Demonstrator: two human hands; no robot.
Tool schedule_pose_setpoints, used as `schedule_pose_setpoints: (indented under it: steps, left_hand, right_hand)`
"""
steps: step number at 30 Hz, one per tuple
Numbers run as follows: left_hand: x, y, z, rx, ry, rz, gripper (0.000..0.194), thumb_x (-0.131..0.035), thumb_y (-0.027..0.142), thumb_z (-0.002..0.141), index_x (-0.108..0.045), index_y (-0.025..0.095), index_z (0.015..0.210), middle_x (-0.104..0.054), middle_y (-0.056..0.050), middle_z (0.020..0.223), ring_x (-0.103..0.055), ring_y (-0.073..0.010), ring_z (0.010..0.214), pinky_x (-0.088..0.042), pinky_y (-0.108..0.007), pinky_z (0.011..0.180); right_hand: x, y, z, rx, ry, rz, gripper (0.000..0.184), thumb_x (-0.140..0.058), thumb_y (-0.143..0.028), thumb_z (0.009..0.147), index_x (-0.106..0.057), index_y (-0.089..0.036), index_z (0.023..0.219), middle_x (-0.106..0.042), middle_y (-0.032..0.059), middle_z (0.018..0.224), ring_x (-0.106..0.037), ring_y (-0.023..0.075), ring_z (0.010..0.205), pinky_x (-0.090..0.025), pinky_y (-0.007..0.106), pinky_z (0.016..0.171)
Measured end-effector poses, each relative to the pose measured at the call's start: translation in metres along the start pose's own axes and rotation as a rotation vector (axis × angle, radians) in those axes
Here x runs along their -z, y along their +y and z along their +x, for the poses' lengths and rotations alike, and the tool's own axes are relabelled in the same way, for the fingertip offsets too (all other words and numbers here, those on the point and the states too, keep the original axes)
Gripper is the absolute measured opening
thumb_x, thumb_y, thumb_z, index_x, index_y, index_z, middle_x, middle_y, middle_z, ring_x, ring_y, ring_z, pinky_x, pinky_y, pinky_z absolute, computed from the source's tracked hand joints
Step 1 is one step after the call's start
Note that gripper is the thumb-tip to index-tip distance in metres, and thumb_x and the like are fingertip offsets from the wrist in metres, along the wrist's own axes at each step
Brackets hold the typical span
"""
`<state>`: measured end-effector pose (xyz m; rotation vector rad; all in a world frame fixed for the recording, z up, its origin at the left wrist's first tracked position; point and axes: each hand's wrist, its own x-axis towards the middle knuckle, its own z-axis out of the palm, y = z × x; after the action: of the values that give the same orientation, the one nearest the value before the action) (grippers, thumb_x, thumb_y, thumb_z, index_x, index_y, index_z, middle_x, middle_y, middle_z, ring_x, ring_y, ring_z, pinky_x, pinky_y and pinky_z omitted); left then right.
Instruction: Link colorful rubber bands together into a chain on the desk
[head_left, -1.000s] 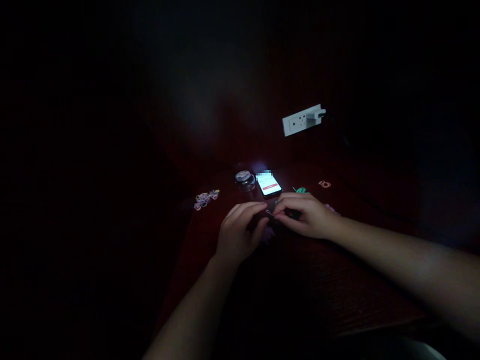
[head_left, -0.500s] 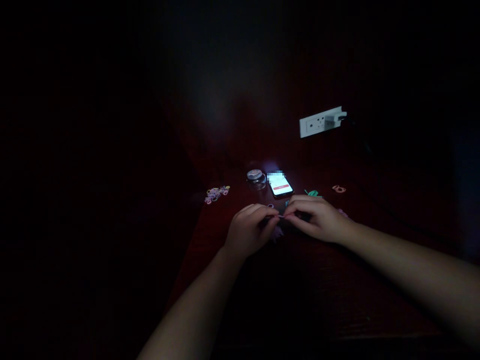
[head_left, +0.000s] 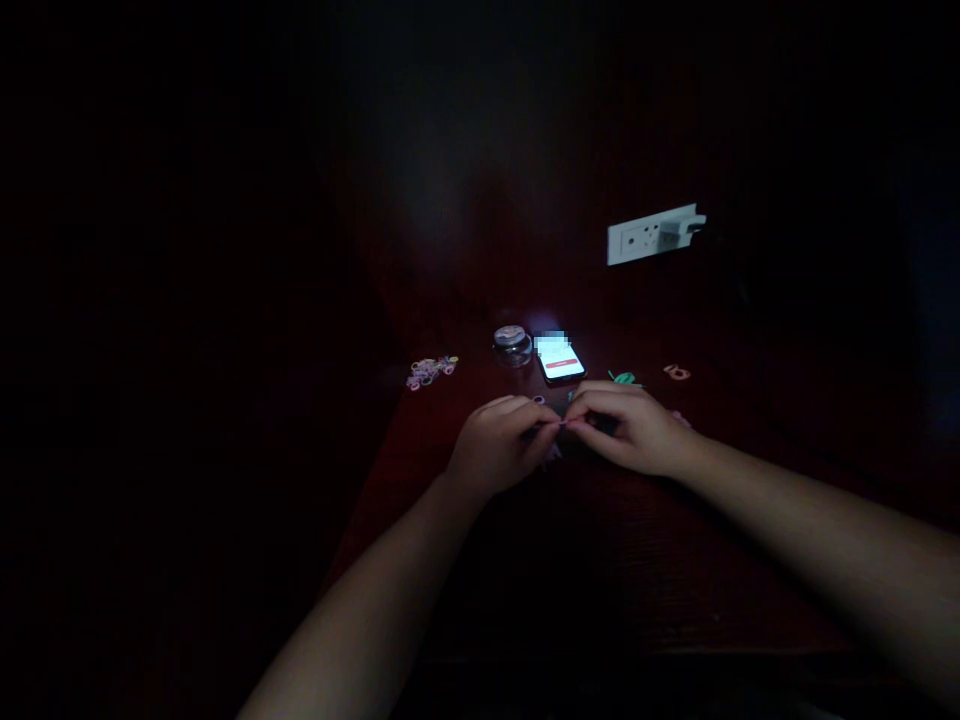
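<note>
Thumb and fingertips of my left hand [head_left: 495, 447] are closed in a pinch on one end of a small pinkish-purple elastic band [head_left: 562, 423]. My right hand [head_left: 631, 428] pinches the other end, its fingertips almost touching those of the left. Most of the band is hidden by the fingers. Below the fingertips lie some purple bands [head_left: 553, 453], partly covered by my left hand. Just beyond my right hand are green bands [head_left: 624, 378], and orange bands [head_left: 676, 372] lie farther right. Pink bands [head_left: 681, 418] peek out behind the right wrist.
A lit phone [head_left: 564, 362] lies beyond my hands, beside a small clear lidded jar [head_left: 513, 350]. Mixed coloured bands [head_left: 431, 372] form a pile near the left edge of the dark red table [head_left: 600, 560]. A white socket panel [head_left: 652, 237] with a plug is behind. Surroundings are very dark.
My fingertips have come slightly closer together, and less of the band shows between them. The view has shifted a little; the things on the table appear to lie where they were.
</note>
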<state>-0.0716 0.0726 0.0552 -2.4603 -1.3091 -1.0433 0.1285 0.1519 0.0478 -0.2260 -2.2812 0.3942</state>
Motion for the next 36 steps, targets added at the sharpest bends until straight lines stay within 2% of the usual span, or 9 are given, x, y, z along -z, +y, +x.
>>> schedule_pose_setpoints:
  steps: [6, 14, 23, 29, 36]
  left_hand:
    - [-0.0021, -0.0017, -0.0035, 0.004, 0.001, -0.02, 0.014, -0.059, 0.031, 0.089, -0.065, 0.02, 0.094, -0.069, -0.003, 0.087, -0.063, -0.0164, 0.08, -0.051, -0.031, 0.074]
    - [-0.0001, -0.0011, -0.0017, 0.011, -0.02, -0.017, 0.013, -0.055, 0.028, 0.091, -0.065, 0.02, 0.089, -0.068, -0.002, 0.081, -0.062, -0.0151, 0.076, -0.049, -0.03, 0.074]
    - [0.0, -0.0016, -0.0034, 0.028, -0.037, -0.012, 0.012, -0.055, 0.028, 0.092, -0.064, 0.021, 0.088, -0.067, 0.0, 0.079, -0.061, -0.0138, 0.073, -0.048, -0.029, 0.071]
    - [0.0008, -0.0011, -0.0036, 0.03, -0.031, 0.006, 0.01, -0.057, 0.027, 0.091, -0.065, 0.022, 0.094, -0.069, -0.002, 0.088, -0.063, -0.0165, 0.083, -0.049, -0.031, 0.079]
    - [0.0017, -0.001, -0.0032, 0.036, -0.064, 0.007, 0.011, -0.055, 0.025, 0.091, -0.066, 0.022, 0.094, -0.068, -0.002, 0.084, -0.062, -0.0157, 0.078, -0.049, -0.031, 0.075]
  right_hand:
    - [-0.0003, 0.0002, -0.0003, -0.002, -0.016, -0.013, 0.01, -0.058, -0.021, 0.089, -0.064, -0.016, 0.082, -0.059, 0.0025, 0.075, -0.054, 0.0134, 0.069, -0.043, 0.027, 0.063]
    - [0.0001, 0.0019, 0.0009, 0.007, -0.04, -0.01, 0.01, -0.057, -0.021, 0.089, -0.064, -0.018, 0.082, -0.059, 0.0021, 0.075, -0.054, 0.0139, 0.071, -0.043, 0.028, 0.066]
    - [0.0015, 0.0027, 0.0007, -0.002, -0.033, -0.059, 0.006, -0.056, -0.013, 0.085, -0.06, -0.017, 0.081, -0.058, 0.0027, 0.077, -0.054, 0.0147, 0.073, -0.042, 0.028, 0.067]
    - [0.0016, 0.0011, 0.0007, -0.003, -0.043, -0.062, 0.007, -0.056, -0.012, 0.084, -0.058, -0.018, 0.079, -0.056, 0.0016, 0.075, -0.051, 0.0142, 0.072, -0.04, 0.027, 0.065]
    - [0.0015, 0.0005, 0.002, 0.003, -0.04, -0.061, 0.009, -0.057, -0.011, 0.082, -0.057, -0.018, 0.076, -0.055, 0.0002, 0.072, -0.051, 0.0132, 0.069, -0.039, 0.026, 0.064]
